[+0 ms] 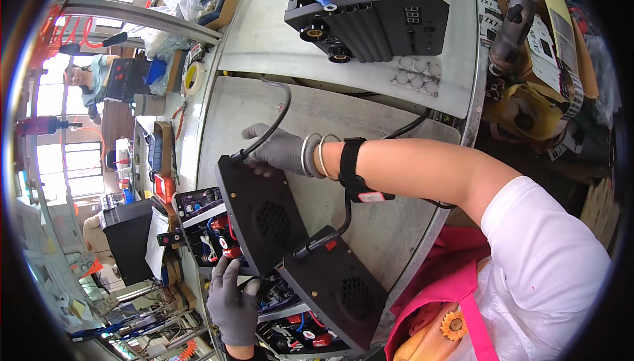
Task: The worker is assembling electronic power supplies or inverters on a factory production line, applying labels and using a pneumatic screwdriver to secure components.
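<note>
Two black welding machines with bare inner parts stand side by side, black cables coming from their vented end panels. My gloved right hand [277, 149], with bracelets at its wrist, grips the top corner of the farther machine [261, 212], beside its cable [281, 116]. My gloved left hand [234, 301] holds the lower end of the same machine, fingers near a red part inside it and thumb apart; its exact grip is partly hidden. The nearer machine [337, 288] touches it, its circuit board and coloured wires showing. My right forearm crosses above the metal worktop [323, 202].
A third black machine [396, 27], with display and round sockets, stands on the pale bench at top. Pliers [178, 120], a tape roll [193, 78] and bins [158, 149] line the left side. A grey tool [515, 21] and cardboard lie at right. Another person [99, 80] works beyond.
</note>
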`<control>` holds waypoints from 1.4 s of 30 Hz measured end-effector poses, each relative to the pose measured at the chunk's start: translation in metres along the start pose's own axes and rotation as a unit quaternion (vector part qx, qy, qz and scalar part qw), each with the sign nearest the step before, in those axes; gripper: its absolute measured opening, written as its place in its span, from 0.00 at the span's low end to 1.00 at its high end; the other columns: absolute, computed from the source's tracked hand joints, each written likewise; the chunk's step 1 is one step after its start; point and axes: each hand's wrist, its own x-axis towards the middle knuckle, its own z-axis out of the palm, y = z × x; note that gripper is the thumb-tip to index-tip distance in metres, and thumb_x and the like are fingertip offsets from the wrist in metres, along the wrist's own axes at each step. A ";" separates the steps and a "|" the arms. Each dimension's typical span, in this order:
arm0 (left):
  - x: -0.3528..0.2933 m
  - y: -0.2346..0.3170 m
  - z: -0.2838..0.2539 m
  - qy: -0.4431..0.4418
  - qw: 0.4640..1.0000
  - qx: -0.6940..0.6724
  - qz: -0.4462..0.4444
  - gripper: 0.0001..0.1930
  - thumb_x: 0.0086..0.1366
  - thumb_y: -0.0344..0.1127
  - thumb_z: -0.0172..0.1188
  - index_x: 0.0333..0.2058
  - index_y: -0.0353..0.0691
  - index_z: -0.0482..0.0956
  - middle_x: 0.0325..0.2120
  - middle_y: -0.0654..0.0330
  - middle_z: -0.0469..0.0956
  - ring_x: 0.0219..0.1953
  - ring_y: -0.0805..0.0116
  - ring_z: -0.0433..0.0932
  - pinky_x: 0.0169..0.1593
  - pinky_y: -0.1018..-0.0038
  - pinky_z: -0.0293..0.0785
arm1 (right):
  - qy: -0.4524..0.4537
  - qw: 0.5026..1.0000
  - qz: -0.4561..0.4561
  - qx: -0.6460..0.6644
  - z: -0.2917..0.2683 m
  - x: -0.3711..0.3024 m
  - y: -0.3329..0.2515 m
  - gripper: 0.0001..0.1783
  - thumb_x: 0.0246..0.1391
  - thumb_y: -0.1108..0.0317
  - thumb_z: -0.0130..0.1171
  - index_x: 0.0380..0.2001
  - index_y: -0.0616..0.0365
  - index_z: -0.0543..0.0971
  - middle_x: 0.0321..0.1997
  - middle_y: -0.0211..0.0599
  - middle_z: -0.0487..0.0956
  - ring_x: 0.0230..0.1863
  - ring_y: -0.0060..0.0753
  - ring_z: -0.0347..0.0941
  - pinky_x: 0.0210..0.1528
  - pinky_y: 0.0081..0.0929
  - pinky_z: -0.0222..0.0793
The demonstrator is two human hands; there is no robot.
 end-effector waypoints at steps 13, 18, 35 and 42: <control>-0.122 -0.061 -0.005 0.071 0.882 -0.423 -0.197 0.29 0.63 0.36 0.53 0.60 0.33 0.58 0.57 0.48 0.64 0.58 0.58 0.65 0.63 0.65 0.56 | -0.272 0.802 -0.037 -0.531 0.025 -0.128 -0.056 0.31 0.55 0.43 0.53 0.48 0.59 0.72 0.33 0.51 0.79 0.37 0.51 0.76 0.41 0.40 0.71; -0.162 -0.061 0.055 0.068 0.845 -0.467 -0.252 0.25 0.63 0.32 0.57 0.57 0.35 0.62 0.48 0.56 0.71 0.50 0.68 0.69 0.55 0.73 0.64 | -0.248 0.738 -0.035 -0.626 0.082 -0.158 -0.069 0.33 0.52 0.38 0.54 0.41 0.62 0.73 0.29 0.52 0.78 0.36 0.56 0.77 0.40 0.44 0.72; -0.208 -0.058 0.043 0.076 0.812 -0.575 -0.066 0.17 0.63 0.33 0.59 0.49 0.31 0.71 0.38 0.56 0.79 0.44 0.65 0.79 0.50 0.69 0.74 | -0.276 0.423 -0.379 -0.775 0.049 -0.248 -0.178 0.32 0.33 0.49 0.70 0.46 0.44 0.75 0.28 0.31 0.70 0.30 0.38 0.71 0.29 0.34 0.64; -0.077 -0.157 0.061 0.368 0.699 -0.562 -0.245 0.18 0.62 0.39 0.59 0.45 0.34 0.72 0.36 0.56 0.76 0.34 0.71 0.76 0.38 0.75 0.76 | -0.092 0.478 -0.317 -0.814 0.036 -0.278 -0.136 0.28 0.28 0.55 0.71 0.37 0.48 0.74 0.29 0.33 0.70 0.33 0.40 0.69 0.37 0.38 0.63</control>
